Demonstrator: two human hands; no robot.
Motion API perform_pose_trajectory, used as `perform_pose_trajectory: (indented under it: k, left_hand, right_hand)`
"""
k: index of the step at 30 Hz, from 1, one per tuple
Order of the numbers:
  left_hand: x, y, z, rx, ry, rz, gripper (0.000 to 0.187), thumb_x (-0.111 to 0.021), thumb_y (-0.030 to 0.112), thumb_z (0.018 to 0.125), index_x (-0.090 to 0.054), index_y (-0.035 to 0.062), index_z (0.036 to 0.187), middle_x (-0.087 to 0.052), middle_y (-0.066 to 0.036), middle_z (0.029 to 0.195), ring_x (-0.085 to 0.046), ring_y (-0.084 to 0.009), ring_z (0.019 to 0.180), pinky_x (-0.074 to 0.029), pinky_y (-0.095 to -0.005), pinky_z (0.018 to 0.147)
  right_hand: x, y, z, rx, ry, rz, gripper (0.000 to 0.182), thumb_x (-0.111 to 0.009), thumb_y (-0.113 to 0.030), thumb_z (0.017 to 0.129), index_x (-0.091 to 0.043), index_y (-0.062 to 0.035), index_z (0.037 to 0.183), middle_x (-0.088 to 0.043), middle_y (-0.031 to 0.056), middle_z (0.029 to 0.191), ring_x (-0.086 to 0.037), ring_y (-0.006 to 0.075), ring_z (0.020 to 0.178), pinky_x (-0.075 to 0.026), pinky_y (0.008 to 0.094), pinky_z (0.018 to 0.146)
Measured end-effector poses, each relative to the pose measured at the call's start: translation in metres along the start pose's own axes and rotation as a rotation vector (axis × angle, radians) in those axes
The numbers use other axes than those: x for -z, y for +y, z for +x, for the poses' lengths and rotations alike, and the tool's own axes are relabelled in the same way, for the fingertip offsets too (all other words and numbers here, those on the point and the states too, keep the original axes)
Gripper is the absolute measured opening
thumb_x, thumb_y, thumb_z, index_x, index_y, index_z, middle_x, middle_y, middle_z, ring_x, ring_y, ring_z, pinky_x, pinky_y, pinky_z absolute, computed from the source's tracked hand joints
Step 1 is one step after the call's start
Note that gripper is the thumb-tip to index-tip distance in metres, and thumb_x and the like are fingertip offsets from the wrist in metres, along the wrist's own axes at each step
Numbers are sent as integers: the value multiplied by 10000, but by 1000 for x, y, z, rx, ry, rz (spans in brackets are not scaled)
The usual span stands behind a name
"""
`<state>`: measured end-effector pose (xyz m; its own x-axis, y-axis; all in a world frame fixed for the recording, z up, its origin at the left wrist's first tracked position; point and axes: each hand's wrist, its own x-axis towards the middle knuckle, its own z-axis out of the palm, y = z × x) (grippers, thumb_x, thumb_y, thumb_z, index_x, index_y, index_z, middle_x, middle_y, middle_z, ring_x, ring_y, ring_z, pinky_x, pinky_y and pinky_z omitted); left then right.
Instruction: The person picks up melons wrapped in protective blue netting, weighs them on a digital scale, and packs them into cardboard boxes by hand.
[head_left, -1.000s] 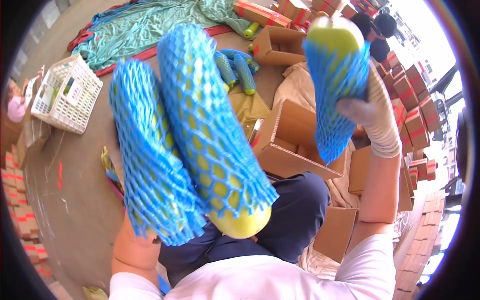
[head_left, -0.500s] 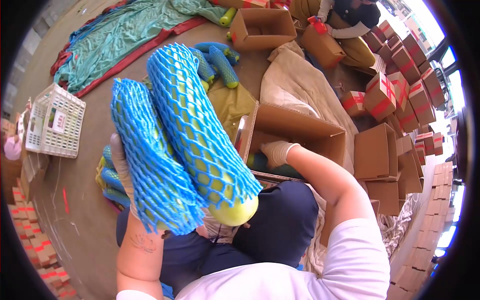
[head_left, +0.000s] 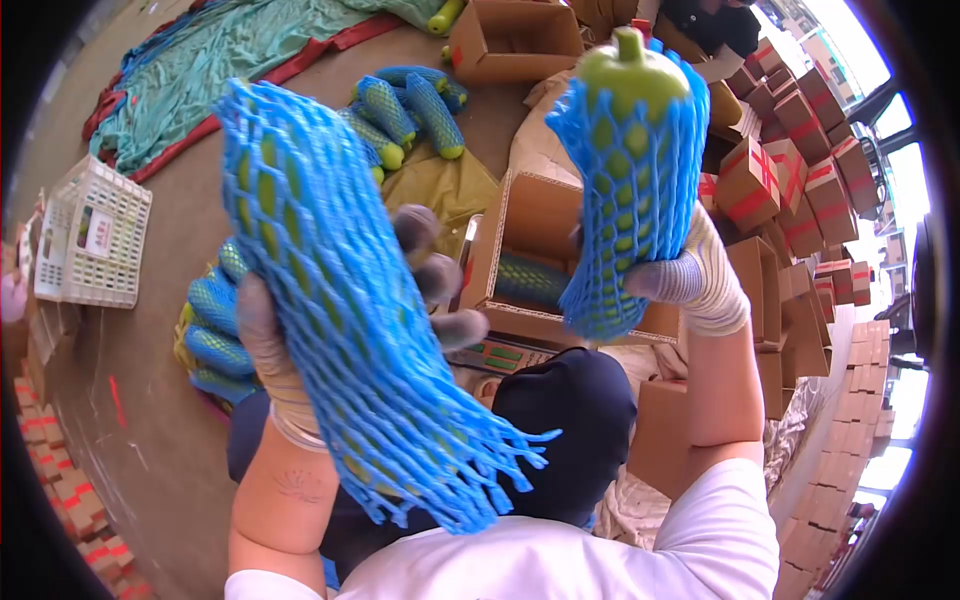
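The left hand holds up a long green fruit in a blue net sleeve. This is the biggest thing in view. The net sticks out loose past the low end of the fruit. I think the fruit could slide out of that end, because the sleeve is open there and the fruit tilts down toward the person's lap. The gloved fingers curl around the far side and the thumb presses on the near side, so the hand squeezes the fruit through the net. The net may be slippery under the glove.

The open cardboard box sits on the floor just past the person's knees. One netted fruit already lies inside it. If a fruit drops from up high, it could hit the box edge and get a bruise.

The right hand holds a shorter green fruit in blue net straight up, stem on top, above the box. The fingers wrap tight around its lower part. The top is heavy and bare, so it could tip over in the hand.

Both arms are bent and lifted up in front of the chest.

More netted fruits lie on the floor past the box, and a pile lies low on the left side.
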<state>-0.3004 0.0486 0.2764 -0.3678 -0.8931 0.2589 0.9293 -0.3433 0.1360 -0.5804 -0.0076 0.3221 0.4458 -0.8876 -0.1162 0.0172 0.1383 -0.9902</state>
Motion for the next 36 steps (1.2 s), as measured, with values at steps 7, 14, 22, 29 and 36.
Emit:
perform_pose_trajectory:
  k: [7, 14, 22, 29, 36]
  left_hand:
    - [3, 42, -23, -176, 84, 38, 725, -593, 498, 908, -354, 83, 1453, -467, -172, 1389, -468, -338, 1288, -393, -584, 1059]
    - [3, 51, -29, -243, 227, 91, 665, -587, 469, 915, -403, 69, 1414, -492, -170, 1367, -496, -331, 1248, -418, -548, 1043]
    - [13, 73, -24, -461, 617, 352, 471, -622, 427, 895, -603, 56, 1185, -655, -143, 1133, -610, -304, 1071, -466, -469, 990]
    - [36, 118, -5, -685, 850, 327, 385, -642, 418, 885, -628, 106, 1110, -685, -86, 1087, -645, -272, 1002, -503, -469, 936]
    - [60, 171, -27, -757, 869, 269, 436, -607, 457, 892, -617, 108, 1154, -668, -103, 1143, -633, -297, 1048, -492, -502, 955]
  right_hand:
    - [42, 70, 17, -114, -107, -1171, 672, -813, -141, 623, -520, -55, 1221, -637, 190, 1054, -609, 366, 1012, -474, 373, 917]
    - [65, 150, 37, -586, -393, -1346, 787, -810, -270, 672, -471, -12, 1334, -636, 248, 1140, -599, 382, 1104, -475, 403, 944]
    - [1, 37, 49, -126, -86, -1199, 295, -673, -211, 824, -664, -46, 1068, -675, 190, 970, -661, 351, 910, -519, 428, 804]
    - [-164, 54, 121, 108, -642, -1461, 280, -653, -243, 830, -669, -45, 1027, -692, 175, 956, -682, 341, 834, -550, 424, 743]
    - [-204, 271, 206, -273, -387, -1282, 298, -624, -273, 854, -707, -104, 1085, -699, 132, 1108, -664, 327, 1033, -530, 420, 871]
